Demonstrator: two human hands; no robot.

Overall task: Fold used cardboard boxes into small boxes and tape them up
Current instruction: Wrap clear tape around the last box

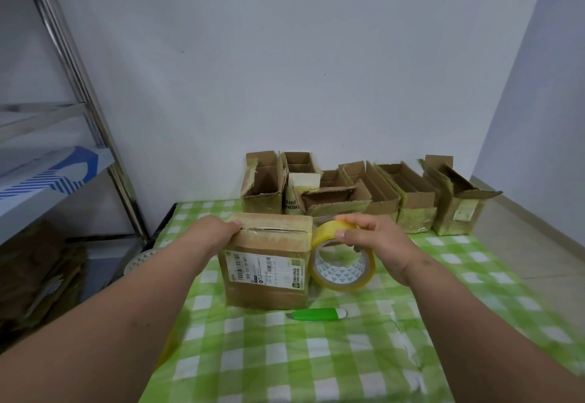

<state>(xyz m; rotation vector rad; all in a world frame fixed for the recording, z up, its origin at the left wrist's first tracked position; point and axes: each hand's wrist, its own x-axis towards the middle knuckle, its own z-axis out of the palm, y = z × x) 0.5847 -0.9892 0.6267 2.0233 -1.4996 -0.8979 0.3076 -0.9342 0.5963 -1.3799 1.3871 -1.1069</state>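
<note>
Head view, 1 camera. The closed cardboard box (267, 260) stands on the worktop (316, 355), which is covered by a green-and-white checked cloth. It sits near the middle, with its labelled face toward you. Your left hand (218, 233) presses on the top left edge of the box, fingers fairly straight along the seam. Your right hand (376, 241) pinches the tape roll (342, 263) just beside the box's right side, thumb and fingers on the rim. A strip appears to run from the roll across the top seam.

Handling, as judged: the box looks light and fairly stiff, though used; its corners are softened and its old tape is glossy. Expect it to slide on the cloth, so keep your left hand bearing down on top. Hold it by the upper edges, not the flap centre, which may cave. The roll is a rigid ring with a printed card core and yellowish clear film; grip it through the core or across the rim.

A green utility knife (316, 314) lies on the cloth just in front of the box. Behind it, against the wall, stands a row of open boxes (389, 193), ragged-edged, with yellowed tape residue. A metal shelf rack (63, 64) stands at your left.
</note>
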